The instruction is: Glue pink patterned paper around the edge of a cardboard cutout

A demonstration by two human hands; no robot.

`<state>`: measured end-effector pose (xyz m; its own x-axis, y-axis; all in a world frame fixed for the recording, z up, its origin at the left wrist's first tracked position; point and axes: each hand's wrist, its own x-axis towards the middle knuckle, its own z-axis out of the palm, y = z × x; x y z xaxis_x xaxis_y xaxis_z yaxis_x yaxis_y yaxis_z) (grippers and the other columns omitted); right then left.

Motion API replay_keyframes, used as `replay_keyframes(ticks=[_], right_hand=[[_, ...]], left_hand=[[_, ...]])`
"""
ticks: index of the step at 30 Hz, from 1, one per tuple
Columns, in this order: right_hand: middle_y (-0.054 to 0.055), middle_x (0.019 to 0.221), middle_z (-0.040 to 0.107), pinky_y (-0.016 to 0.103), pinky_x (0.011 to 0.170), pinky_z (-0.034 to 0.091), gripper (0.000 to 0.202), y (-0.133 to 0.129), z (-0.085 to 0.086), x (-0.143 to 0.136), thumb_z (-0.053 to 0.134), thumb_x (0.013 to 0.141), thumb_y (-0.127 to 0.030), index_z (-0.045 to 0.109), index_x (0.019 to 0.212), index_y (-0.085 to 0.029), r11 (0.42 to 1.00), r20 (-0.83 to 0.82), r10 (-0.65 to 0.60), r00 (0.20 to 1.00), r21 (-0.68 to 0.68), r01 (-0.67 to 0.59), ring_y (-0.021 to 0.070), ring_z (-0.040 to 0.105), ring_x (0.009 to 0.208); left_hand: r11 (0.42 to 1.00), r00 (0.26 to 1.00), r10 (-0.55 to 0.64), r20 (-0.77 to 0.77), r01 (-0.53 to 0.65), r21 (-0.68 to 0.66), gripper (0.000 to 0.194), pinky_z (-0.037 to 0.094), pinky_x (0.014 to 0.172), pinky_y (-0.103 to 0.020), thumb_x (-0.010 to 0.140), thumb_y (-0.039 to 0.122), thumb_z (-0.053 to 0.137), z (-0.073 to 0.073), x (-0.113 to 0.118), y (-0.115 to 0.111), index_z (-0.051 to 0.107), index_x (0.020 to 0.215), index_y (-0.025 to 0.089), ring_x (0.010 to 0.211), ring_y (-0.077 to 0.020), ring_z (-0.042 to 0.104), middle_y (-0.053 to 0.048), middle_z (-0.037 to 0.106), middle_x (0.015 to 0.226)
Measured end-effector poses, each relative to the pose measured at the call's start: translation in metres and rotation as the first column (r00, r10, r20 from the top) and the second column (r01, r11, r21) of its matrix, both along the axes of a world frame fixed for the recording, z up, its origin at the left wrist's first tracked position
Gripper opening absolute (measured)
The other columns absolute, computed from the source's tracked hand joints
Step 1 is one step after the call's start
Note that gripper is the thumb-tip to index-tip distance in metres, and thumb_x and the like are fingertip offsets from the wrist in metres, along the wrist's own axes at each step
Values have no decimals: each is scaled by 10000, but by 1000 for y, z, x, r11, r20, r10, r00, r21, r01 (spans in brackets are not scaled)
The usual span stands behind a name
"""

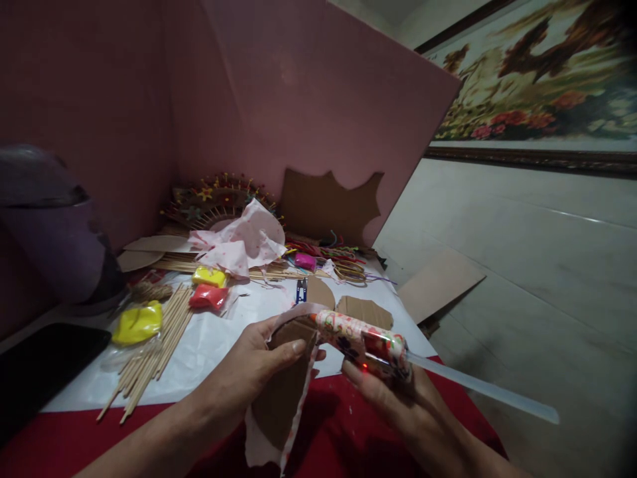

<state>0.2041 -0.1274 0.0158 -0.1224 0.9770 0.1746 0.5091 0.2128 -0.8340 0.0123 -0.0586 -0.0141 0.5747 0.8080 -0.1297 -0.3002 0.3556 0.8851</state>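
Observation:
My left hand (271,362) is closed on a curved piece of brown cardboard (286,401), its thumb lying flat on the face. White fabric or paper (261,441) wraps over the cardboard's edges and hangs past its lower end. My right hand (393,392) grips a flower-patterned hot glue gun (361,338), on which a small red light glows. The gun's orange nozzle meets the upper edge of the cardboard piece. Out of the gun's back sticks a long translucent glue stick (482,385), pointing right.
Blue thread snips (301,291) and cardboard scraps (365,311) lie on the white sheet (209,352) beyond my hands. Left are wooden sticks (156,358), yellow (138,323) and red clay packs (209,299), a dark flat object (54,365) and a purple bin (60,245). Crumpled pink-white cloth (243,242) lies behind.

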Motion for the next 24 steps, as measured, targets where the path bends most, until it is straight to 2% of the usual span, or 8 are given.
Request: replay_keyframes(ticks=[2, 5, 8, 12, 15, 20, 24], right_hand=[[28, 1119, 651, 398, 1009, 416, 305, 0, 8, -3, 514, 885, -372, 607, 1165, -293, 998, -67, 26, 997, -51, -30, 256, 537, 1148], [37, 931, 701, 395, 945, 469, 322, 1, 15, -6, 537, 870, -389, 621, 1149, -253, 993, -98, 14, 995, -116, -26, 264, 584, 1071], [32, 770, 699, 377, 817, 535, 283, 0, 10, -1, 560, 854, -401, 665, 1045, -221, 981, -105, -66, 992, -188, 46, 259, 643, 915], [24, 713, 687, 369, 805, 532, 262, -2, 3, 5, 556, 854, -408, 679, 987, -218, 977, -127, -107, 986, -197, 81, 250, 652, 866], [22, 756, 697, 373, 864, 504, 235, -3, 10, 0, 553, 855, -392, 684, 987, -246, 987, -77, -61, 995, -153, 49, 255, 640, 915], [7, 950, 692, 363, 1031, 362, 236, 1, 23, -12, 496, 898, -347, 657, 1057, -280, 999, -34, 18, 999, -46, -19, 223, 557, 1084], [21, 906, 683, 367, 961, 412, 232, 3, 18, -11, 490, 903, -339, 669, 1002, -229, 995, -7, 42, 999, -90, -42, 223, 588, 975]], left_hand=[[1000, 1000, 1, 14, -2, 23, 472, 439, 727, -273, 765, 270, 669, -1, 0, 0, 583, 1228, 254, 772, -173, 623, -43, 719, 878], [999, 1000, 3, 10, -3, 33, 477, 429, 711, -261, 771, 254, 665, -3, 0, 1, 571, 1239, 261, 752, -153, 609, -41, 713, 895], [1000, 1000, 1, 3, -1, 26, 485, 434, 703, -267, 773, 258, 667, -4, 0, 1, 561, 1245, 264, 735, -149, 607, -44, 712, 901], [1000, 1000, -2, -2, 2, 2, 452, 445, 717, -289, 789, 271, 649, -1, 0, -1, 564, 1233, 284, 746, -160, 618, -39, 713, 898], [1000, 1000, -3, -11, 3, 2, 443, 441, 691, -278, 790, 266, 646, 1, 1, -2, 569, 1226, 276, 745, -161, 613, -44, 713, 899], [999, 1000, 21, -18, -20, 45, 405, 433, 675, -255, 773, 247, 665, 2, 3, -3, 609, 1173, 218, 721, -148, 596, -56, 715, 880], [997, 999, 36, 11, -37, 63, 364, 426, 661, -237, 749, 228, 680, 2, 5, -3, 648, 1112, 220, 719, -140, 593, -41, 710, 897]])
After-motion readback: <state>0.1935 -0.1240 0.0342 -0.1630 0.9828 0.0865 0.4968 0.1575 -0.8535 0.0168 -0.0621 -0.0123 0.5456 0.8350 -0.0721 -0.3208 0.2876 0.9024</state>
